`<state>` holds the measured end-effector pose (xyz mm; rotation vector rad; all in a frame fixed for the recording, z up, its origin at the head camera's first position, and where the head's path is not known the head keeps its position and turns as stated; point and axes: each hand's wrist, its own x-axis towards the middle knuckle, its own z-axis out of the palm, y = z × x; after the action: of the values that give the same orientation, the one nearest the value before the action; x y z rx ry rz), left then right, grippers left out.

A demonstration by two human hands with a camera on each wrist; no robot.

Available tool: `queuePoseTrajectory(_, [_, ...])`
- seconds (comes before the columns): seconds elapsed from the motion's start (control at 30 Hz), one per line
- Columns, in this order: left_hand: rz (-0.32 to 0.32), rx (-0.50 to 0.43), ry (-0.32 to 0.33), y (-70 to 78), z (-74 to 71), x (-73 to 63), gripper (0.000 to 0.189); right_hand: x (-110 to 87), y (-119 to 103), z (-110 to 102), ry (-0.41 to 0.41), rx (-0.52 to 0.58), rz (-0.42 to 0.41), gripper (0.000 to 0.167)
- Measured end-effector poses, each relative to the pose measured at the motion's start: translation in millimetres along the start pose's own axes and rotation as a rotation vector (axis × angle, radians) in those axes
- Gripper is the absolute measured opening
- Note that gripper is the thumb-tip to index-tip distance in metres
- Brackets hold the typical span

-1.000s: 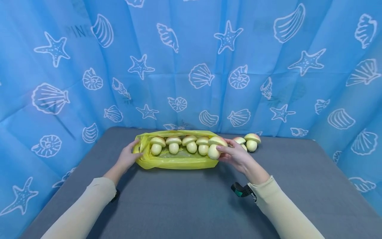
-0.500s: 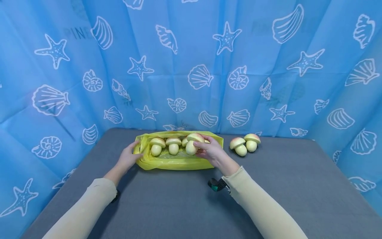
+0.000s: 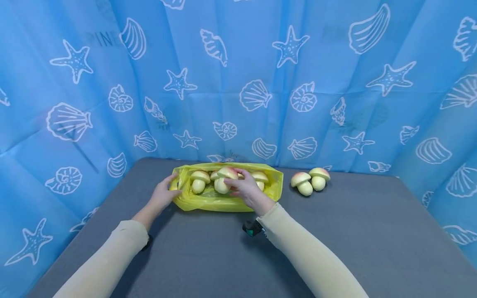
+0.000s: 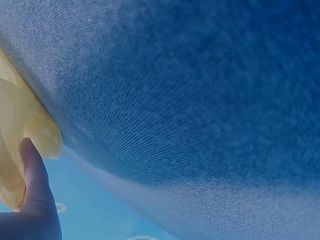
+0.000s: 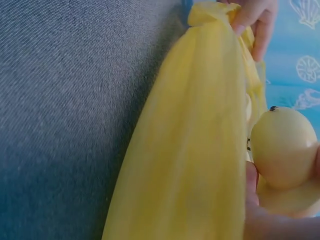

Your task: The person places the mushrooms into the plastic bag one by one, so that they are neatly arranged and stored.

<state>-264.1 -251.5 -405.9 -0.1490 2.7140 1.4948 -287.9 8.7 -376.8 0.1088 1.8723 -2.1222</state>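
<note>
My left hand [image 3: 164, 193] holds the left end of a yellow plastic bag [image 3: 214, 205], its thumb on the near side of the rim. My right hand [image 3: 249, 190] grips a mushroom [image 3: 222, 186], pale with a reddish tint on its cap, over the opening of the bag. In the right wrist view the mushroom [image 5: 285, 150] sits between thumb and fingers, its rounded stem end uppermost. Several similar mushrooms lie in a row inside the bag, including one at the left [image 3: 198, 181] and one at the right [image 3: 259, 178]; the held mushroom and right hand partly hide others.
Two more mushrooms lie touching on the table right of the bag, a nearer one [image 3: 302, 184] and a farther one [image 3: 319, 179]. The grey table [image 3: 208, 256] ends behind them at a blue curtain [image 3: 231, 82] with white shell prints.
My right hand has carried the mushroom leftward from the bag's right end to above its middle. The left hand keeps its hold on the left end. The head view has shifted slightly.
</note>
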Motion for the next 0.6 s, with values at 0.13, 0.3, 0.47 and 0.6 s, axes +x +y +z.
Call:
queuePoseTrajectory(0.13, [-0.005, -0.005, -0.009, 1.2, -0.9, 0.0, 0.066, 4.8, 4.0, 8.6, 0.003, -0.02, -0.01, 0.062])
queuePoseTrajectory(0.3, [-0.017, -0.005, -0.009, 1.1, -1.3, 0.3, 0.066, 8.5, 11.0, 18.9, -0.02, -0.102, -0.009, 0.061])
queuePoseTrajectory(0.47, [-0.019, -0.009, -0.01, 1.4, -0.9, 0.4, 0.066, 9.1, 18.1, 27.8, -0.033, -0.169, -0.024, 0.06])
queuePoseTrajectory(0.6, [-0.006, -0.005, -0.012, 3.0, -1.2, 0.2, 0.066, 8.1, 23.2, 33.4, -0.023, -0.17, -0.052, 0.055])
